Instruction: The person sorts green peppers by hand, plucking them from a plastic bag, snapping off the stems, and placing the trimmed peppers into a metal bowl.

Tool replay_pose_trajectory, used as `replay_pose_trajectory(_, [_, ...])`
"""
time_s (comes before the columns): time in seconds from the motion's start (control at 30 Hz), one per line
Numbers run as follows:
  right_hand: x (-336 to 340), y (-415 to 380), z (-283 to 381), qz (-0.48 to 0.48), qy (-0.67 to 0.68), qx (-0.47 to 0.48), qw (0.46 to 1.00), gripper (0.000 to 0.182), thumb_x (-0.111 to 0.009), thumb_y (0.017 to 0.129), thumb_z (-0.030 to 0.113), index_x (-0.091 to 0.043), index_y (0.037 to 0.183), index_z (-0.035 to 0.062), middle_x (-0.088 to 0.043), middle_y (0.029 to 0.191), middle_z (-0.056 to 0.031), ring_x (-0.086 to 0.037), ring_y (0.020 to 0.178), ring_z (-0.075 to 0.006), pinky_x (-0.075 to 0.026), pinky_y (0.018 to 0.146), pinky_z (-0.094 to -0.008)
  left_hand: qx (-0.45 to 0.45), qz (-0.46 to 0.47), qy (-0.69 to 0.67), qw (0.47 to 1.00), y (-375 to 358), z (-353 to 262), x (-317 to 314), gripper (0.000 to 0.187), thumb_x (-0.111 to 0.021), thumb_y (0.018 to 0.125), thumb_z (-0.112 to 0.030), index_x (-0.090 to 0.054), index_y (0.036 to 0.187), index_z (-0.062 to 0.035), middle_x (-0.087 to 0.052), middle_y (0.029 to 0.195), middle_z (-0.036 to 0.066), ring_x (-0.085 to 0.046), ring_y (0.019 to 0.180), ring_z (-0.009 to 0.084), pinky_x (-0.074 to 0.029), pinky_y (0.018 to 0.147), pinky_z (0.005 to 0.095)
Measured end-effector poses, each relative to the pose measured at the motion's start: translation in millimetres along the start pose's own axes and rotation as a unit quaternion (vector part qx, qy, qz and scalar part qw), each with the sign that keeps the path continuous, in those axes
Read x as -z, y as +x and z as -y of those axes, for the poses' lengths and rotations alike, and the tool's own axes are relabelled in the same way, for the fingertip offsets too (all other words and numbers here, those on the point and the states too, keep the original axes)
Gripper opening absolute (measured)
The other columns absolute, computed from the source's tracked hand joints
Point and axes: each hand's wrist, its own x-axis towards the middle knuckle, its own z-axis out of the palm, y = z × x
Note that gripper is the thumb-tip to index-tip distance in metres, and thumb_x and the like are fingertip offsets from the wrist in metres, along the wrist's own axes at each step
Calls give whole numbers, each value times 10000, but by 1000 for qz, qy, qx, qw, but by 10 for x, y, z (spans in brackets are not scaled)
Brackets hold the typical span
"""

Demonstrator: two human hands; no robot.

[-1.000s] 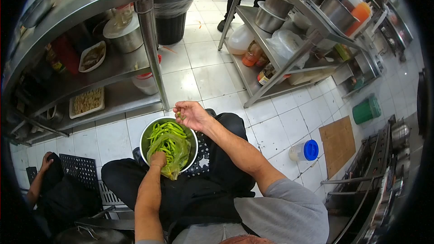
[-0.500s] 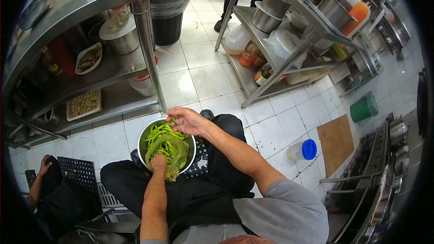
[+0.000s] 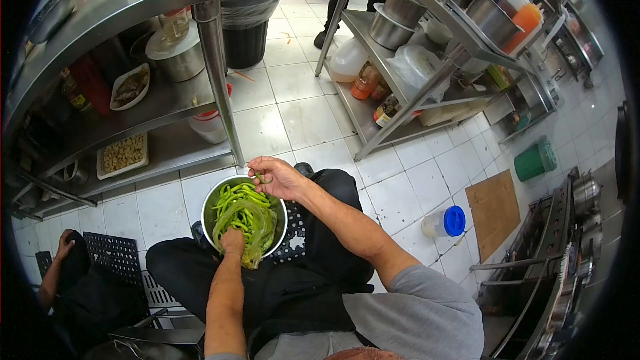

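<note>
A steel pot (image 3: 286, 221) sits between my legs. Inside it, long green chili peppers (image 3: 241, 195) lie in and around a crumpled clear plastic bag (image 3: 261, 232). My left hand (image 3: 233, 241) reaches down into the bag with its fingers curled among the peppers; the fingertips and whatever they grip are hidden. Over the far right rim of the pot, my right hand (image 3: 275, 178) is closed in a pinch on a single green chili pepper (image 3: 261, 178).
A steel shelf table (image 3: 220, 87) stands ahead on the left, a steel rack (image 3: 413, 110) ahead on the right. A blue-lidded container (image 3: 440, 222), cardboard (image 3: 493, 213) and a green bin (image 3: 535, 159) are on the right. Another person's hand (image 3: 65, 244) rests at far left.
My right hand has shifted slightly, and the pepper in it shows more clearly. My left hand stays in the bag with little visible movement. The whole view has shifted slightly left.
</note>
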Motion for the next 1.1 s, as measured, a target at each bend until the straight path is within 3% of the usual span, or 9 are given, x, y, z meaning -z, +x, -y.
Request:
replay_pose_trajectory(0.13, [4,-7,4,-6,0,1,1000,133,-612,902,130,-577,1009,60,-581,889,-54,-529,718,-152,-478,652,-328,-42,11,3,999,-33,-86,346,217,-566,851,-138,-744,963,-85,-697,1023,175,-703,897,335,-555,763,443])
replay_pose_trajectory(0.33, [10,-29,6,-11,-10,11,1000,120,-610,904,124,-580,1003,62,-583,895,-54,-531,714,-150,-474,652,-327,-48,-77,-7,996,2,-109,697,186,-572,852,-145,-752,842,-99,-723,848,125,-718,811,304,-559,675,416])
replay_pose_trajectory(0.7, [8,-27,-27,-18,-25,11,999,126,-605,886,102,-569,1001,63,-574,858,-54,-517,713,-165,-477,640,-343,-24,-188,-23,982,-345,113,1882,188,-536,868,-130,-713,838,-74,-702,792,155,-712,751,325,-564,654,432])
replay_pose_trajectory(0.87, [-22,10,-100,-23,-65,9,998,117,-592,891,94,-566,999,59,-576,855,-56,-523,716,-165,-478,637,-344,-69,-193,-169,964,-642,228,2270,168,-597,787,-37,-691,918,-83,-696,878,181,-671,858,390,-535,733,468])
replay_pose_trajectory(0.97, [-29,30,-158,-22,-83,-3,996,82,-592,913,103,-592,982,59,-601,851,-45,-536,705,-152,-464,628,-305,-71,-147,-230,959,-584,288,2141,219,-597,767,-16,-696,947,-91,-693,900,198,-665,846,401,-534,745,476])
replay_pose_trajectory(1.1, [-44,81,-310,-32,-158,-35,986,59,-602,899,101,-603,954,81,-600,833,-22,-536,649,-131,-455,562,-284,-76,-160,-298,938,-584,285,2222,212,-624,755,-16,-688,949,-73,-687,878,207,-668,813,385,-525,727,441])
